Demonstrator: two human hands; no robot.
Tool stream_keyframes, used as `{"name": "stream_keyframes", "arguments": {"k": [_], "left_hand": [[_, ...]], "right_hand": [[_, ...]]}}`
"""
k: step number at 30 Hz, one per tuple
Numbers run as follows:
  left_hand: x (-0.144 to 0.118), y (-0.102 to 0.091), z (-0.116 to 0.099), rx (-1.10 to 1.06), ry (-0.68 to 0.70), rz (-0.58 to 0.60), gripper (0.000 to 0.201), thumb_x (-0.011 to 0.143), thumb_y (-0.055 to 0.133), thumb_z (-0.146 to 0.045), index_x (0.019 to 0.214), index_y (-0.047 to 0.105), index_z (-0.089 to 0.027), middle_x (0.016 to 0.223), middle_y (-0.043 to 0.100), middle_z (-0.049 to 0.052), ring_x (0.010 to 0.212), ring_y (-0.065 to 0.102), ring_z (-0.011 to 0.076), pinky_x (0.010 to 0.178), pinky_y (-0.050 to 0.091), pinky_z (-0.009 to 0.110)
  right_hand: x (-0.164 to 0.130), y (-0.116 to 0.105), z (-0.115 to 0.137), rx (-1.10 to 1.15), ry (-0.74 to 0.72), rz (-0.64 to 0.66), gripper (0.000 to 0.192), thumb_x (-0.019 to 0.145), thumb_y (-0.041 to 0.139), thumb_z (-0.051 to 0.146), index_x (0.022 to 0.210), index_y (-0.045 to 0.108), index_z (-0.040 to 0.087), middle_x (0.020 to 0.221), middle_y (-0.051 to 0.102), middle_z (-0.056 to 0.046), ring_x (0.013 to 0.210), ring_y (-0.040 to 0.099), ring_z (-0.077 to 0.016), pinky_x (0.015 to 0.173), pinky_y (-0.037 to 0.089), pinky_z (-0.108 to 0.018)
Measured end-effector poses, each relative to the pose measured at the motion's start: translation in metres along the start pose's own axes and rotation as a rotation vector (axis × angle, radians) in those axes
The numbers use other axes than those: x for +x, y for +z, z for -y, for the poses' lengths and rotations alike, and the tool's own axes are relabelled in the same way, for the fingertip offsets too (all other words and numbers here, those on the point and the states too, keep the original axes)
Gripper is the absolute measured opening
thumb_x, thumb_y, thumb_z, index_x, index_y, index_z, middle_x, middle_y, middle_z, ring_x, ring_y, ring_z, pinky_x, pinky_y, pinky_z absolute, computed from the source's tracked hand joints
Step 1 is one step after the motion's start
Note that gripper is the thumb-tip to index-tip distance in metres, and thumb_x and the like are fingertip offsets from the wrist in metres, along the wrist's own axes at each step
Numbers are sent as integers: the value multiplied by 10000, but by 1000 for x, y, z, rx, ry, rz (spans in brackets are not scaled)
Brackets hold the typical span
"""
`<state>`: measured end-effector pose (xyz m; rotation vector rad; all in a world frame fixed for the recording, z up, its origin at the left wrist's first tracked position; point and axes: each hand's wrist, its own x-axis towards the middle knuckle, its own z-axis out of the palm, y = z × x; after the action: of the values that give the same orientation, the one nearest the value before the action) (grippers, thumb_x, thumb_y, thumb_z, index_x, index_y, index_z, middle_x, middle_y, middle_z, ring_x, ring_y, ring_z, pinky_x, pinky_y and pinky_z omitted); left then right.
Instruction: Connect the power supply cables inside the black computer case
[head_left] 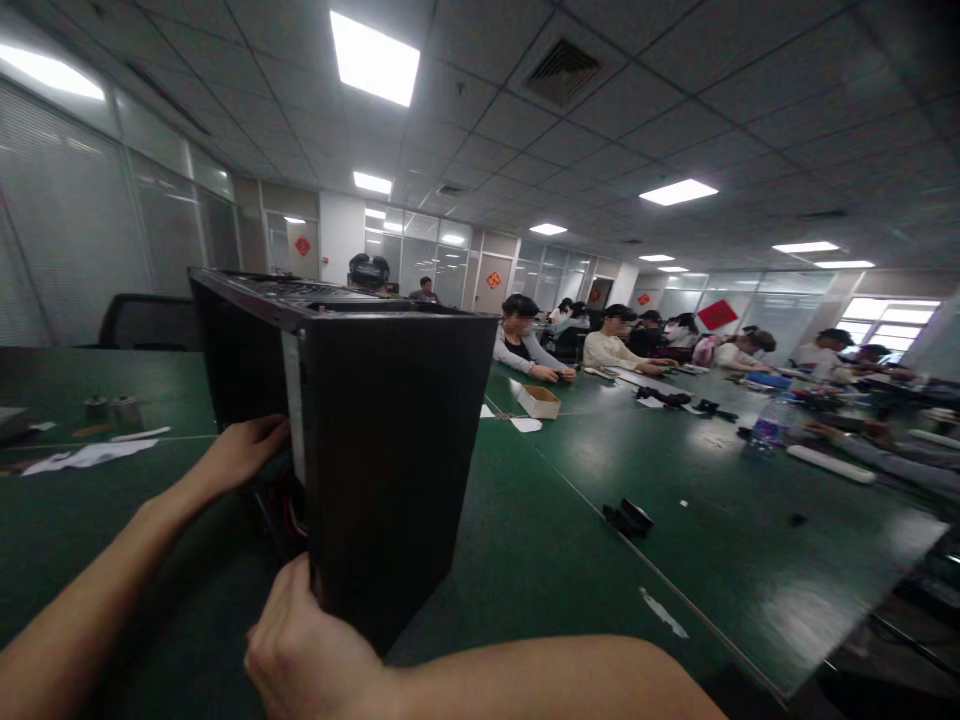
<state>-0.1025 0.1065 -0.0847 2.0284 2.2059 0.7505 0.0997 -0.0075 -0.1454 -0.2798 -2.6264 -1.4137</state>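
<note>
A black computer case stands upright on the green table right in front of me. Its side facing left is open, and some cables show low inside. My left hand reaches in at this open side, its fingers closed against the inner front part beside a pale metal strip; the fingertips are hidden. Lower down, my right hand is wrapped round the near vertical edge of the case, with its fingers out of sight behind the edge.
White paper and small metal cylinders lie at left. Beyond the case are an open box, black parts, a torn scrap and a water bottle. Several people sit along the tables.
</note>
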Motion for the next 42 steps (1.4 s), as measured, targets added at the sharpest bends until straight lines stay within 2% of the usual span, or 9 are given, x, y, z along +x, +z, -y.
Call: {"name": "stream_keyframes", "arguments": {"k": [5, 7, 9, 11, 15, 19, 25, 38, 42], "left_hand": [[3, 10, 12, 152, 112, 164, 637, 939, 233, -450, 1316, 612, -104, 1336, 625, 162, 1188, 605, 336, 971, 451, 391], [4, 17, 14, 262, 219, 193, 616, 928, 233, -380, 1365, 578, -118, 1302, 647, 168, 1152, 624, 341, 952, 459, 410], [3, 24, 10, 343, 302, 200, 611, 925, 234, -362, 1371, 577, -124, 1185, 703, 184, 1050, 664, 344, 895, 474, 423], [-1, 31, -2, 363, 329, 192, 618, 952, 212, -427, 1311, 633, -153, 1061, 741, 176, 965, 686, 332, 851, 480, 416], [-18, 38, -41, 351, 324, 136, 735, 955, 166, -615, 1055, 738, -163, 971, 745, 167, 900, 697, 317, 793, 489, 398], [-35, 39, -71, 389, 333, 136, 705, 921, 261, -671, 981, 726, -145, 908, 735, 177, 850, 695, 330, 739, 504, 408], [-47, 35, -81, 377, 342, 240, 451, 880, 488, -534, 958, 734, -164, 940, 733, 173, 888, 697, 307, 801, 516, 399], [-53, 30, -95, 435, 335, 322, 423, 896, 478, -477, 935, 749, -154, 930, 726, 179, 859, 695, 322, 779, 525, 418], [-57, 32, -99, 458, 331, 322, 416, 911, 476, -458, 946, 744, -142, 957, 725, 185, 865, 697, 325, 756, 531, 410]], "right_hand": [[-42, 26, -13, -85, 199, -177, 456, 987, 374, 286, 797, 706, 37, 753, 708, -169, 663, 602, -240, 711, 474, -420], [-61, 39, -27, -110, 262, -256, 421, 977, 382, 269, 810, 690, 37, 754, 700, -164, 646, 590, -239, 739, 451, -425], [-80, 54, -48, -88, 309, -264, 378, 979, 383, 255, 768, 651, 91, 682, 653, -103, 577, 546, -209, 735, 424, -399], [-100, 72, -72, -38, 317, -267, 352, 980, 395, 248, 700, 590, 157, 588, 569, -31, 509, 480, -178, 707, 394, -368], [-138, 113, -112, 29, 324, -309, 298, 943, 446, 247, 675, 562, 185, 560, 553, -10, 523, 468, -154, 715, 364, -334], [-164, 137, -125, 68, 344, -330, 274, 923, 474, 255, 674, 572, 193, 570, 579, -7, 542, 470, -147, 759, 359, -324], [-178, 131, -119, 130, 456, -278, 271, 951, 484, 270, 726, 606, 181, 622, 613, -20, 602, 518, -159, 825, 368, -330], [-183, 118, -120, 240, 483, -216, 322, 985, 478, 331, 741, 610, 169, 649, 628, -31, 626, 540, -163, 832, 356, -340], [-185, 116, -119, 244, 502, -142, 347, 993, 469, 358, 742, 612, 167, 665, 646, -44, 642, 555, -170, 838, 345, -349]]}}
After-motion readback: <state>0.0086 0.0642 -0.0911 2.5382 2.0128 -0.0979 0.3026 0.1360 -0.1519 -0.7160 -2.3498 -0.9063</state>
